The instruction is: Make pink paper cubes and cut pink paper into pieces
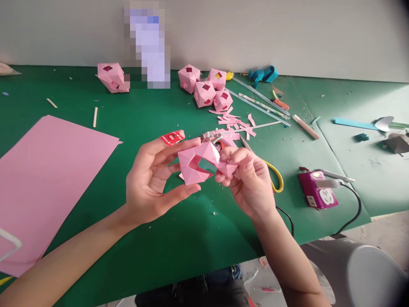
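Note:
A folded pink paper shape point(191, 164), faceted and curved with a gap in it, is held above the green table between both hands. My left hand point(151, 177) grips its left side, thumb below and fingers above and behind. At the shape's right end, my right hand point(247, 172) pinches a small pointed part with thumb and fingertips. Beyond the hands stand finished-looking pink paper balls with diamond-shaped holes: a group point(204, 94) at the back middle and one ball point(112, 77) farther left. Pink paper scraps point(230, 121) lie just behind the hands.
Large pink sheets point(60, 166) lie on the left of the green table point(179, 251). Yellow-handled scissors point(276, 175) are partly hidden behind my right hand. A purple power adapter point(318, 189) with a plugged-in cable sits on the right. Clear strips and blue paper pieces point(263, 74) lie farther back.

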Demonstrator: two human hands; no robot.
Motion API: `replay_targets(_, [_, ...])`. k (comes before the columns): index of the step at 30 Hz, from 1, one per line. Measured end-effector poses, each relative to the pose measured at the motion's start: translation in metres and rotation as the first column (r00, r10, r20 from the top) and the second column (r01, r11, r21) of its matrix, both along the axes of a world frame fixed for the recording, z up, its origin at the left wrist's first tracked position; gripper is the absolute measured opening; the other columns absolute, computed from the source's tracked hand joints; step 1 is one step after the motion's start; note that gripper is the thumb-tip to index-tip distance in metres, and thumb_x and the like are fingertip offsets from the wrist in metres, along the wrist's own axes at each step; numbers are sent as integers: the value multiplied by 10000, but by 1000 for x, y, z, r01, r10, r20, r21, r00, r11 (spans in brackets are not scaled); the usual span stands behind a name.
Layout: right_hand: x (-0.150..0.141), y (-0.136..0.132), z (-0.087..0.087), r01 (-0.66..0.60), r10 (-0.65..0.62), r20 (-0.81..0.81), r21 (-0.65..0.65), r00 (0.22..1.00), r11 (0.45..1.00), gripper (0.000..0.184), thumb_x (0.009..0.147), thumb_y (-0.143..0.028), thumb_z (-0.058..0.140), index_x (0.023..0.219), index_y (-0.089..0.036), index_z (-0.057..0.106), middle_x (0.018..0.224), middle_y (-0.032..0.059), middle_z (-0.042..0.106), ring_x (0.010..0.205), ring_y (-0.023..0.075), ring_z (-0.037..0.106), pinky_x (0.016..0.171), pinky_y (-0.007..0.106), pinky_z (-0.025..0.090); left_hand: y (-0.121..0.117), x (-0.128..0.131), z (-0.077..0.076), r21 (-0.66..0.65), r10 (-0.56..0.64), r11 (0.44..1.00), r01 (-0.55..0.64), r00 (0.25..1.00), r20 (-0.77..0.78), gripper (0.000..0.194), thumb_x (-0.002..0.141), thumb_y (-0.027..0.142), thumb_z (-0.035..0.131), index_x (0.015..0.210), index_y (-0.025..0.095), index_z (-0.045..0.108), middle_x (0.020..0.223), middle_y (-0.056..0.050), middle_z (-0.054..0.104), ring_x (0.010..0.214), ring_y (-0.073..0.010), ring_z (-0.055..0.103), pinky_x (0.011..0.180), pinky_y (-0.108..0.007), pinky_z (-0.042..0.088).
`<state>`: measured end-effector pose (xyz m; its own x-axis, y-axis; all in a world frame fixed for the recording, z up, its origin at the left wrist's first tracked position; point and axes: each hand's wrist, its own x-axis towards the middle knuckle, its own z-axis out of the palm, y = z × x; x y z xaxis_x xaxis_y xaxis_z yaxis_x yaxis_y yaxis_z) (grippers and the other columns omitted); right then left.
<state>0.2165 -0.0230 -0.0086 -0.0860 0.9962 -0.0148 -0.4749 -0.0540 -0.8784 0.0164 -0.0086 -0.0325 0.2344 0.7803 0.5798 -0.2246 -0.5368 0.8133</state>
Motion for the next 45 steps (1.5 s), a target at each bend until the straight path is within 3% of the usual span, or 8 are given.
replay_targets(4, [6,2,4,-45,41,-43,-97,998,994,238,780,-427,918,849,-236,796,921,-6,781,741,114,798,740,181,682,2,-1,3,-24,55,998,-54,998,32,681,828,144,875,1422,311,587,1463,-47,672,1407,-306,614,1050,-434,667])
replay_targets(11, [10,3,6,-294,273,-163,-129,948,947,270,848,-444,861,980,-232,758,764,-19,791,638,110,786,591,130,629,8,0,6,93,74,993,-77,997,37,713,795,68,880,1425,256,604,1472,-1,669,1370,-235,642,1013,-289,671])
replay_targets(17, [8,1,5,-354,341,-104,-150,934,923,297,865,-438,847,1014,-219,712,701,-30,755,594,116,759,573,164,621,5,-3,3,55,68,996,-67,997,-20,793,770,127,916,1449,361,578,1478,-18,660,1386,-299,632,961,-381,702])
replay_targets(24, [7,-1,6,-267,266,-29,-67,964,961,203,897,-354,828,1029,-239,725,754,-38,783,608,109,772,546,145,605,-1,-3,6,-41,84,995,-86,996,-30,734,795,131,895,1420,380,603,1478,-20,660,1417,-334,601,1053,-471,661])
replay_targets(30, [10,-3,6,-194,196,95,-25,976,981,240,891,-383,829,1058,-234,741,761,-29,781,583,115,757,515,165,596,3,-5,4,112,128,986,-123,991,-37,746,744,86,914,1415,270,646,1428,-63,691,1380,-327,634,1087,-404,645])
replay_targets(35, [9,-2,5,-182,182,72,-10,981,983,175,913,-342,811,1054,-254,756,789,-36,789,603,108,765,533,164,606,3,-7,0,158,130,981,-112,986,-104,806,740,160,943,1456,299,599,1444,-85,670,1366,-358,641,1092,-531,624])
replay_targets(39, [7,-2,5,-158,159,74,-21,984,987,200,906,-352,817,1064,-255,743,766,-37,771,602,119,761,547,188,620,3,-8,-1,164,154,978,-131,979,-136,796,754,181,936,1456,343,598,1457,-55,669,1383,-335,632,1093,-537,626])
replay_targets(45, [5,-2,5,-116,118,144,-20,982,993,267,890,-440,820,1053,-260,711,747,-43,738,585,112,736,535,194,609,3,-10,-3,163,124,982,-99,980,-155,688,791,220,912,1407,378,649,1479,-20,659,1410,-350,603,1215,-667,495])
